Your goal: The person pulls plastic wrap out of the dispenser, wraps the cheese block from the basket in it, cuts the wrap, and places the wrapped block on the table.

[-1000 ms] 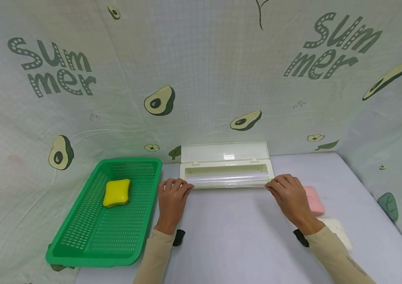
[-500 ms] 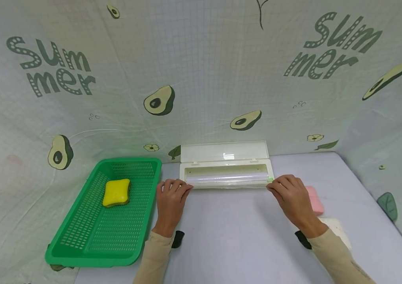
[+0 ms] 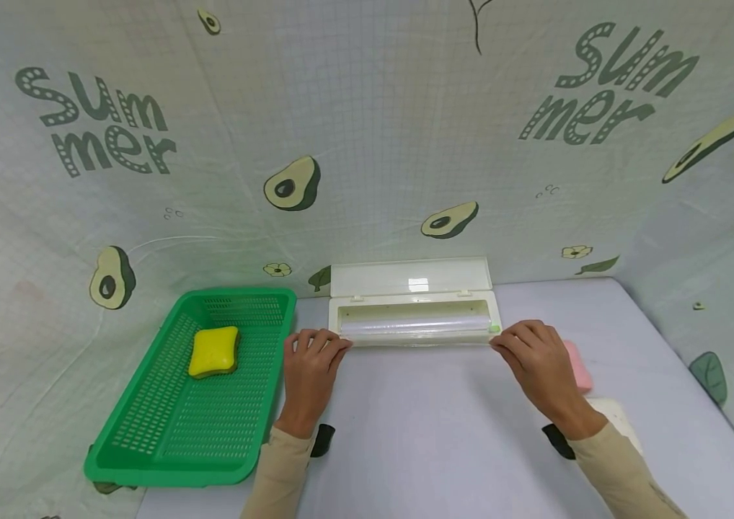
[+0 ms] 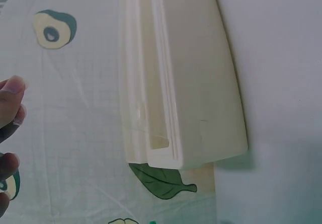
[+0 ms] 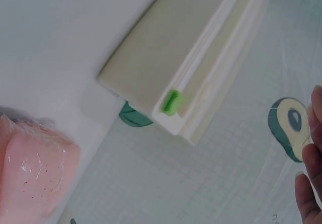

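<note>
A white cling film dispenser (image 3: pixel 414 297) stands against the back curtain with its lid (image 3: pixel 409 278) raised. Inside lies a clear roll (image 3: pixel 415 324), and a green slide cutter (image 5: pixel 171 102) sits at the right end of its front rail. My left hand (image 3: pixel 308 378) pinches the left corner of the cling film (image 3: pixel 420 341) between thumb and fingers, close in front of the box. At the opposite end, my right hand (image 3: pixel 538 371) pinches the other corner. The film is nearly invisible. Both wrist views show fingertips only at the frame edge, off the box.
Left of the dispenser is a green plastic basket (image 3: pixel 208 476) with a yellow sponge (image 3: pixel 213 352) in it. A pink wrapped block (image 5: pixel 40 173) and a white item (image 3: pixel 616 418) lie beside my right forearm. A printed curtain (image 3: pixel 367 130) backs the table (image 3: pixel 432 432).
Both hands have drawn slightly apart and toward me, still pinching the film. The right hand shifted a little to the right, leaving the green cutter more visible. The dispenser stays put.
</note>
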A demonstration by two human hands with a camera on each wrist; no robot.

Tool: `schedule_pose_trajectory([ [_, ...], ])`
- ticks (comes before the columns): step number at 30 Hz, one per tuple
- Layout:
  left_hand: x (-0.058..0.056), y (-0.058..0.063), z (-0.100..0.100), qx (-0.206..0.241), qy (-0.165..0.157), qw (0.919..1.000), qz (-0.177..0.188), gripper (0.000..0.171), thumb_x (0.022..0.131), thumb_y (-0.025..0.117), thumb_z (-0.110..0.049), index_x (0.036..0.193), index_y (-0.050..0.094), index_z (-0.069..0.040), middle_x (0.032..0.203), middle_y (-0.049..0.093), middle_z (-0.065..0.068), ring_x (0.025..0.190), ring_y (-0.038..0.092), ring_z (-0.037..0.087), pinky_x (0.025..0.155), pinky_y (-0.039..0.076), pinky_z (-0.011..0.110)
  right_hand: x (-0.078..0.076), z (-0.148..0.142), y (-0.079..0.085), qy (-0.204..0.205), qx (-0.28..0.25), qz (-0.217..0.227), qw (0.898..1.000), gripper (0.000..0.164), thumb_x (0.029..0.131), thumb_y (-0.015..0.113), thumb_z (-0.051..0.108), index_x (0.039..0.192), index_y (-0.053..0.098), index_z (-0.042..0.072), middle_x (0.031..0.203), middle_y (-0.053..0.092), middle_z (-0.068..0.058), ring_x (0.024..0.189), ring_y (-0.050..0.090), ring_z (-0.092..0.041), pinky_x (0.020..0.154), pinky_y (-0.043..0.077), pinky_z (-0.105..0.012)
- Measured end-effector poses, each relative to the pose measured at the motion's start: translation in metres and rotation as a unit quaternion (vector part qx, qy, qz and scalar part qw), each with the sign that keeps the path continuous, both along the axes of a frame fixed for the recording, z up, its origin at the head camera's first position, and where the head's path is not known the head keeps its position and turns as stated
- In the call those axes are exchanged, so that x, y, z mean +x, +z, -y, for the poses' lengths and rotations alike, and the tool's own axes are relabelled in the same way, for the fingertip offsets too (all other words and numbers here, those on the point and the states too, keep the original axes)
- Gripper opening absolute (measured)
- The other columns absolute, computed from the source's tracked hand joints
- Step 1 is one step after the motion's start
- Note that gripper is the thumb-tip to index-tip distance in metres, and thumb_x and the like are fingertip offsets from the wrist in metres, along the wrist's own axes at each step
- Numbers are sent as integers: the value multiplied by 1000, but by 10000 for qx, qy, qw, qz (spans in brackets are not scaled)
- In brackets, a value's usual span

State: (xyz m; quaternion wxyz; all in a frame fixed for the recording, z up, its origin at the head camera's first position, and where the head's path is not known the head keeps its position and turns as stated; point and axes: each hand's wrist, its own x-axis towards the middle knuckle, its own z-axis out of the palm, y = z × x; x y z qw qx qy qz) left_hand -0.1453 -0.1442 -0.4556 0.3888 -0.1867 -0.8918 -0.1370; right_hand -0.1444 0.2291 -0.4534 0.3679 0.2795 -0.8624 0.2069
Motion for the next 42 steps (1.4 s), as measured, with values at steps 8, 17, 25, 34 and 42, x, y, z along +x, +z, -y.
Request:
schedule_pose_trajectory([
  [8, 5, 4, 2, 25, -94, 10000, -13, 18, 77, 93, -12, 93, 85, -13, 89, 71, 1, 94, 60, 25, 91, 43, 49, 4, 0, 6, 42, -9, -131, 9999, 56, 114, 41, 40, 89, 76, 4, 86, 71, -8, 91, 61, -34, 72, 46, -51],
  [17, 8, 10, 3, 92, -203, 9994, -247, 19, 75, 93, -10, 92, 85, -13, 87, 71, 1, 93, 60, 26, 89, 43, 50, 12, -2, 11, 52, 32, -85, 9999, 25, 106, 66, 23, 92, 77, 4, 88, 73, -9, 93, 62, -36, 76, 47, -53],
  [25, 14, 14, 4, 93, -290, 9992, -273, 20, 75, 93, -9, 92, 84, -12, 87, 71, 3, 93, 60, 27, 89, 41, 51, 17, -2, 15, 0, 140, -179, 9997, 22, 102, 70, 21, 92, 77, 3, 88, 73, -10, 93, 62, -37, 76, 47, -54],
  [34, 19, 20, 6, 167, -380, 9988, -253, 18, 77, 92, -8, 92, 83, -13, 88, 71, 3, 94, 60, 27, 90, 40, 52, 23, -1, 22, -102, 171, -240, 9995, 14, 77, 86, -1, 89, 78, 2, 86, 72, -11, 91, 62, -38, 75, 47, -53],
  [42, 24, 26, 6, 245, -465, 9984, -222, 18, 77, 92, -7, 93, 83, -12, 88, 71, 3, 94, 59, 27, 92, 38, 53, 26, 1, 29, -134, 80, -282, 9995, 58, 114, 40, 40, 87, 77, 4, 85, 71, -8, 91, 61, -35, 77, 46, -53],
])
